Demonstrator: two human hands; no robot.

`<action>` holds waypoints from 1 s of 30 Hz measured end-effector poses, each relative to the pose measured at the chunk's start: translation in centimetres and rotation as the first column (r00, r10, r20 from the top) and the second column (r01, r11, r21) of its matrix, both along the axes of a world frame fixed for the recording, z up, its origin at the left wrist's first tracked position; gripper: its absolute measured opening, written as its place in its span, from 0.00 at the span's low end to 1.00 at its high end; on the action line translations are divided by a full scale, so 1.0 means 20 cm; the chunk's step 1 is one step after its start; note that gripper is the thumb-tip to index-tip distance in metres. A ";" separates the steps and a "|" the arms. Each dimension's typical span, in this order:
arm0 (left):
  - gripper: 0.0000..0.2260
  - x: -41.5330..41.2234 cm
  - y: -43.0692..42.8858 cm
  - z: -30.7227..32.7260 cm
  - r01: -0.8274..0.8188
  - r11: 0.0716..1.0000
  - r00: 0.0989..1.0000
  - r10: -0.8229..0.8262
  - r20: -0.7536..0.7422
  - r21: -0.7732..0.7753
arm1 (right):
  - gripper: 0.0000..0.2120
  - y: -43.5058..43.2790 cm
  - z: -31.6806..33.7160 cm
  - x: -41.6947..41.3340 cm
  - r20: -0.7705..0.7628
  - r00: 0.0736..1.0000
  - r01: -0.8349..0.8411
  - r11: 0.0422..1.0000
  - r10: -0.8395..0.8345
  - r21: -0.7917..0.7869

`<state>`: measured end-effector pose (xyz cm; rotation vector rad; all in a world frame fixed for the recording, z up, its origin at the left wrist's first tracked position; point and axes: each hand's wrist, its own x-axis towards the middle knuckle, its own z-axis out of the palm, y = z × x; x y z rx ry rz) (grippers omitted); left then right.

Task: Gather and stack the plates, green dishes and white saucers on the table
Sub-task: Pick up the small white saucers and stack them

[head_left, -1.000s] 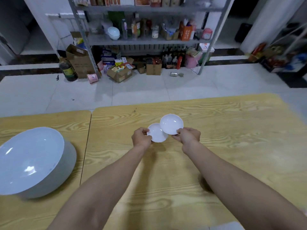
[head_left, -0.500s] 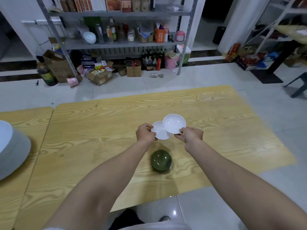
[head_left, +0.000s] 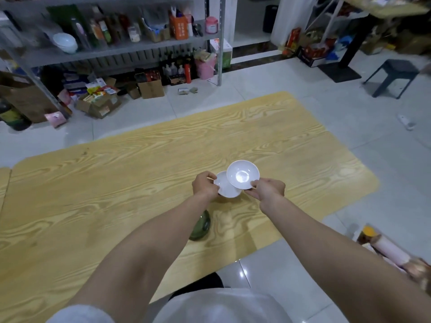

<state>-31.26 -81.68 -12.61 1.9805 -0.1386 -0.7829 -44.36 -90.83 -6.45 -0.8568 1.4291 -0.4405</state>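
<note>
My left hand (head_left: 205, 186) pinches the near-left rim of a white saucer (head_left: 227, 190), held above the wooden table (head_left: 116, 173). My right hand (head_left: 268, 190) pinches the rim of a second white saucer (head_left: 243, 174), which overlaps the first from above and to the right. A dark green dish (head_left: 201, 226) sits on the table below my left forearm, which hides part of it.
The table's right edge and near-right corner border white floor tiles. A metal shelf rack (head_left: 219, 43) with bottles and boxes stands beyond the table. A dark stool (head_left: 394, 75) is at the far right, and a pink-and-brown package (head_left: 387, 250) lies at the lower right.
My view has swung right and back: the large white basin at the left has left the frame and the green dish has come into view. Both hands keep holding their saucers, overlapped.
</note>
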 end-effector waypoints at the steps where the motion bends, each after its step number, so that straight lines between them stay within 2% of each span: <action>1: 0.13 0.00 -0.01 -0.02 0.006 1.000 1.000 -0.006 -0.013 0.010 | 0.13 -0.01 -0.02 0.00 -0.005 1.000 0.004 1.000 -0.004 0.009; 7: 0.14 0.02 -0.05 -0.10 0.019 1.000 0.997 -0.018 -0.074 0.018 | 0.16 -0.04 -0.11 0.02 -0.022 0.999 0.033 0.998 -0.032 0.045; 15: 0.14 0.05 -0.05 -0.14 0.022 1.000 0.980 -0.026 -0.196 -0.022 | 0.10 -0.04 -0.24 0.09 -0.080 0.997 0.005 1.000 -0.002 0.031; 20: 0.17 0.07 -0.05 -0.14 0.027 0.998 0.966 -0.041 -0.256 -0.059 | 0.13 -0.04 -0.31 0.09 -0.153 0.988 -0.025 1.000 0.025 0.005; 30: 0.18 0.08 -0.03 -0.13 0.101 0.991 0.948 -0.122 -0.295 -0.084 | 0.14 -0.03 -0.39 0.14 -0.194 0.980 -0.046 0.999 0.045 -0.003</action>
